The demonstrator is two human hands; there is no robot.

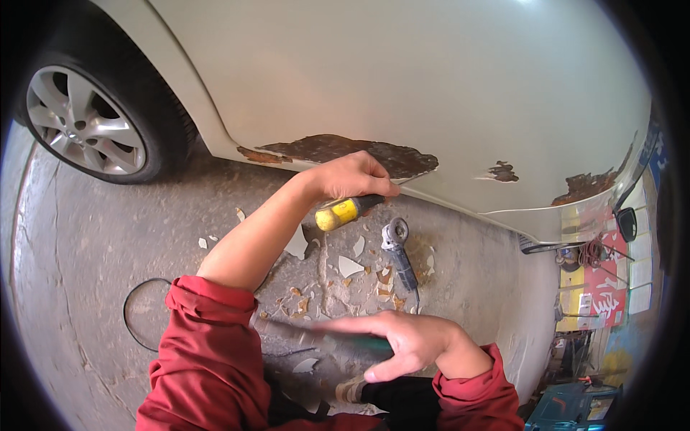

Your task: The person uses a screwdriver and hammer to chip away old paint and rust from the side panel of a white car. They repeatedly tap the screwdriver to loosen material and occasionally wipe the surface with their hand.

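Observation:
My left hand (352, 176) is closed round a screwdriver-like tool with a yellow and black handle (338, 214). Its thin blade reaches the lower edge of a white car door (431, 86), beside a large dark rusty patch (345, 152) where the paint is gone. Lower down, my right hand (413, 341) grips a tool with a green handle (366, 344), its thumb below and its forefinger stretched along it. Motion blurs the tool's grey far end, so its kind is unclear. An angle grinder (399, 251) lies on the floor between my hands and the car.
Broken flakes (350, 266) of paint and filler litter the concrete floor (108, 251). A black cable (126, 309) loops at the left. The car's wheel (86, 122) stands at upper left. Smaller rusty patches (586, 188) mark the panel's right. A teal case (571, 408) sits at lower right.

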